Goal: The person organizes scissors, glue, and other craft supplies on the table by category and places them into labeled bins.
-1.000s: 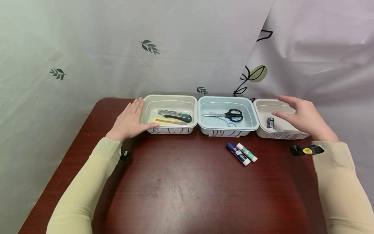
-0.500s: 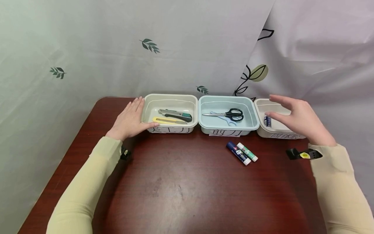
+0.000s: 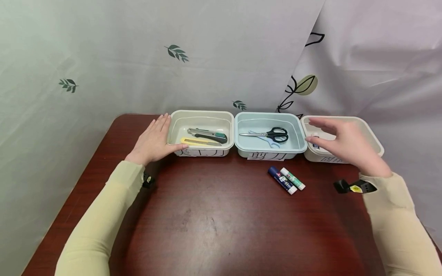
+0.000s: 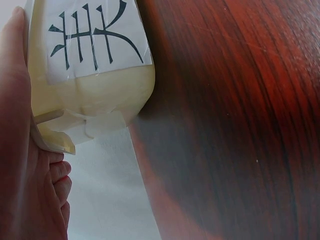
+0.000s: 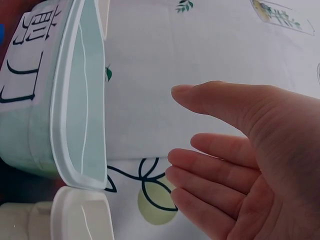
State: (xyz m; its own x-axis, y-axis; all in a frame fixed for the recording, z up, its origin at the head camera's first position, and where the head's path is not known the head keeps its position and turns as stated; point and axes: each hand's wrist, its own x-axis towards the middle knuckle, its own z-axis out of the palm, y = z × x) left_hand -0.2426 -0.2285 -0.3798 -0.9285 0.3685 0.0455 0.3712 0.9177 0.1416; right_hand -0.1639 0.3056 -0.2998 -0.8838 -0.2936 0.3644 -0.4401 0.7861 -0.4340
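Observation:
My left hand (image 3: 152,141) rests with straight fingers along the left rim of the beige bin (image 3: 202,115), its thumb on the front corner. Several utility knives lie in that bin, a yellow utility knife (image 3: 197,142) among them. My right hand (image 3: 345,140) hovers over the right-hand beige bin (image 3: 374,140), thumb and fingers spread apart with nothing between them. A dark glue stick (image 3: 315,142) in that bin is partly hidden behind the thumb. On the table, a blue glue stick (image 3: 281,179) and a green-and-white glue stick (image 3: 292,178) lie side by side.
Between the two beige bins stands a light blue bin (image 3: 271,152) holding black-handled scissors (image 3: 277,135) and light blue scissors (image 3: 272,143). All the bins carry paper labels in front. A patterned curtain (image 3: 207,57) hangs behind the dark red table (image 3: 221,226).
My right hand has moved left across the right-hand bin, towards the light blue bin, with its fingers still apart. The left hand and the loose glue sticks have stayed in place.

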